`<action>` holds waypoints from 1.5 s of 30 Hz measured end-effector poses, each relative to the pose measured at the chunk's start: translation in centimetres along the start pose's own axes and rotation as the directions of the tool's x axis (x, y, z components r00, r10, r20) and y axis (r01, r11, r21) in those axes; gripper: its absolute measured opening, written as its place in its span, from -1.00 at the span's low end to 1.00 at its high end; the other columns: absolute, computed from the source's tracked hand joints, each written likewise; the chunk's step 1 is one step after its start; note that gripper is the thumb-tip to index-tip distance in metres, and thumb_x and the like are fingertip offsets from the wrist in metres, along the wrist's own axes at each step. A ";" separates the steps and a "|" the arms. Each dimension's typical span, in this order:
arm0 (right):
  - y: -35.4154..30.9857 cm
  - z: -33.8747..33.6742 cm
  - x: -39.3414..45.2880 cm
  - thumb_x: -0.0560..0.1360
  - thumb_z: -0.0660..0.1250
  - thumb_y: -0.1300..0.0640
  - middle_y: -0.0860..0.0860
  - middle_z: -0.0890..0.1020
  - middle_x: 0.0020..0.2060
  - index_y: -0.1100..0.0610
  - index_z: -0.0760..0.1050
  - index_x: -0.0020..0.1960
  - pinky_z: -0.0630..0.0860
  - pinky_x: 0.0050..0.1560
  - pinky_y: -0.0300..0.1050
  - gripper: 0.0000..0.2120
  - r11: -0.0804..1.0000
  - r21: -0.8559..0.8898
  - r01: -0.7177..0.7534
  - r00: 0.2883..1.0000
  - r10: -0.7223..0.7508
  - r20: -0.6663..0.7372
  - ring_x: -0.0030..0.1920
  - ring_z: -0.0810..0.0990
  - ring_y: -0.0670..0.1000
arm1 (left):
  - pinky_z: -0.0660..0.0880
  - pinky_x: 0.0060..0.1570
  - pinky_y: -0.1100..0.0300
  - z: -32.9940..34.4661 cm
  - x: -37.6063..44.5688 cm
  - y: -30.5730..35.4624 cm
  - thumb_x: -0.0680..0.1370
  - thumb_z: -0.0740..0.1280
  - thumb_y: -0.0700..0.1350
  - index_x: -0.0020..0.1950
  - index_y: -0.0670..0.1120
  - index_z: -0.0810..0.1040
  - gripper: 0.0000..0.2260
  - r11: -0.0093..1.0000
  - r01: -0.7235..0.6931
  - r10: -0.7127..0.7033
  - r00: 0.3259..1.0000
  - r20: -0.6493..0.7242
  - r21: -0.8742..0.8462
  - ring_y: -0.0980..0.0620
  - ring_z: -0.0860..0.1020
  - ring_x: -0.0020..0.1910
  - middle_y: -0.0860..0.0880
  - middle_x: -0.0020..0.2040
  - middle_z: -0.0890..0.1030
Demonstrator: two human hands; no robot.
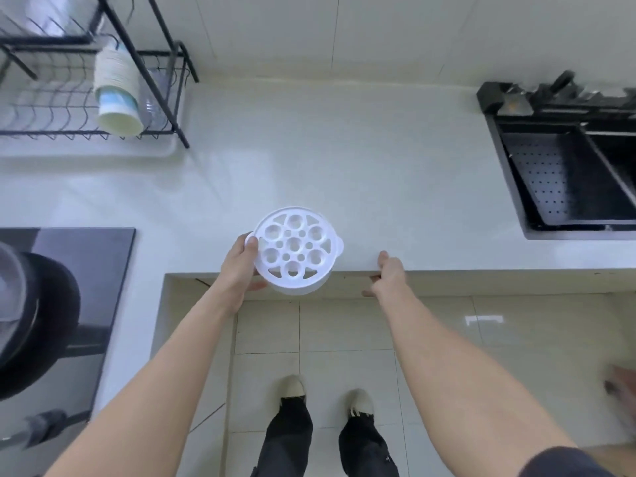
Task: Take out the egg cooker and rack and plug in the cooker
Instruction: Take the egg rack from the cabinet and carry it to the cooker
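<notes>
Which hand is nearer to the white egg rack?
Left. The left hand holds the egg rack by its left rim. The right hand is apart from it, to its right, on the counter edge.

At frame centre, the left hand (241, 266) grips the white egg rack (295, 249) (round holes facing up) by its left rim, over the white counter (344, 166) edge. The right hand (387, 275) holds that edge, fingers curled under.

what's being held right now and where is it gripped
The left hand holds the white egg rack by its left rim. The right hand grips only the countertop edge.
</notes>
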State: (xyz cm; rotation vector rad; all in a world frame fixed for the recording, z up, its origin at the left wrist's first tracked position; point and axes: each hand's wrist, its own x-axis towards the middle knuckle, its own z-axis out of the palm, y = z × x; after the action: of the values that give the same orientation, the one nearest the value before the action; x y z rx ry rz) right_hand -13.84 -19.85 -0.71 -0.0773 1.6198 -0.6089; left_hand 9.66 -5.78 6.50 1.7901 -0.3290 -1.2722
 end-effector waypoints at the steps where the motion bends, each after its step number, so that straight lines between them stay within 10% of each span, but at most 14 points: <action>1: 0.1 0.2 0.3 0.58 0.33 0.07 0.07 0.54 0.28 0.12 0.44 0.40 0.13 0.45 0.47 -0.60 1.000 0.006 0.000 1.000 0.000 0.002 0.35 0.47 0.19 | 0.62 0.12 -0.13 0.2 0.0 0.3 0.72 0.06 0.09 0.39 0.09 0.47 -0.69 1.000 -0.001 0.001 1.000 0.003 0.008 -0.09 0.69 0.11 0.04 0.22 0.66; 7: -1.3 -1.9 -2.0 0.62 0.31 0.04 0.07 0.54 0.12 0.09 0.42 0.20 0.37 0.31 0.35 -0.79 0.994 -0.108 0.012 0.992 0.002 0.124 0.15 0.59 0.16 | 0.60 -0.12 0.06 3.2 -0.2 2.5 0.72 0.06 0.09 0.37 0.11 0.47 -0.70 0.996 -0.048 0.042 0.996 0.079 0.080 -0.02 0.68 0.06 0.08 0.17 0.67; 12: -5.7 -7.0 -5.7 0.60 0.23 0.16 0.06 0.38 -0.31 0.16 0.40 -0.07 0.29 -0.38 -0.15 -0.91 0.993 -0.021 0.115 0.989 -0.112 0.096 -0.41 0.25 0.00 | 0.60 -0.05 0.00 9.3 -0.8 4.2 0.72 0.05 0.10 0.33 0.19 0.43 -0.75 0.997 -0.032 0.021 0.989 0.148 0.076 -0.05 0.65 0.00 0.14 0.12 0.63; 20: -13.5 -18.8 -11.1 0.59 0.28 0.02 -0.02 0.68 0.13 0.10 0.60 0.12 0.56 0.17 -0.08 -0.78 0.799 0.045 0.599 0.795 -0.601 0.081 0.20 0.61 -0.03 | 0.57 -0.07 -0.01 24.6 -5.8 10.1 0.69 0.07 0.11 0.32 0.11 0.38 -0.75 0.963 -0.212 0.141 0.921 0.362 0.164 -0.06 0.60 0.01 0.11 0.13 0.56; 24: -17.4 -25.6 -13.6 0.57 0.32 -0.01 0.09 0.73 0.02 0.17 0.66 0.03 0.58 0.25 0.01 -0.74 0.646 -0.027 0.763 0.645 -0.759 0.089 0.07 0.68 0.09 | 0.60 -0.09 -0.02 33.8 -9.6 12.7 0.68 0.10 0.13 0.30 0.04 0.34 -0.73 0.935 -0.303 0.196 0.876 0.441 0.185 -0.11 0.58 0.03 0.08 0.08 0.54; 27: -19.9 -30.9 -15.0 0.52 0.30 -0.05 -0.06 0.56 -0.33 0.16 0.56 -0.19 0.43 -0.15 -0.16 -0.71 0.531 -0.092 0.843 0.534 -0.845 0.020 -0.30 0.45 -0.06 | 0.62 -0.08 -0.04 40.4 -12.5 13.7 0.68 0.09 0.16 0.26 0.03 0.37 -0.72 0.920 -0.350 0.225 0.839 0.495 0.175 -0.10 0.62 0.05 0.06 0.11 0.57; 34: -24.9 -45.0 -15.1 0.53 0.25 -0.13 -0.34 0.64 -0.35 -0.10 0.66 -0.05 0.46 -0.18 -0.30 -0.76 0.486 -0.128 0.864 0.457 -0.866 -0.202 -0.31 0.57 -0.35 | 0.62 -0.08 0.03 55.7 -19.5 13.2 0.65 0.13 0.08 0.17 0.09 0.54 -0.77 0.898 -0.413 0.223 0.723 0.654 0.151 -0.05 0.66 0.10 0.00 0.17 0.68; 45: -31.7 -61.8 -13.6 0.55 0.24 -0.07 -0.13 0.73 -0.14 -0.15 0.64 -0.18 0.55 -0.10 -0.12 -0.77 0.524 -0.155 0.838 0.379 -0.761 -0.526 -0.07 0.65 -0.05 | 0.52 -0.25 0.29 76.1 -27.0 11.0 0.67 0.15 0.15 0.05 0.29 0.61 -0.78 0.822 -0.568 0.255 0.439 0.862 0.046 0.22 0.67 -0.06 0.22 -0.02 0.73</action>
State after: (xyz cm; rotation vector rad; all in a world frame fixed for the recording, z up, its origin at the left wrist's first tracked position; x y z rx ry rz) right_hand -79.33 -20.67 26.13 -0.7040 2.0414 -1.6477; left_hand -64.61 -33.02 25.96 1.0583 -1.5368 -1.6690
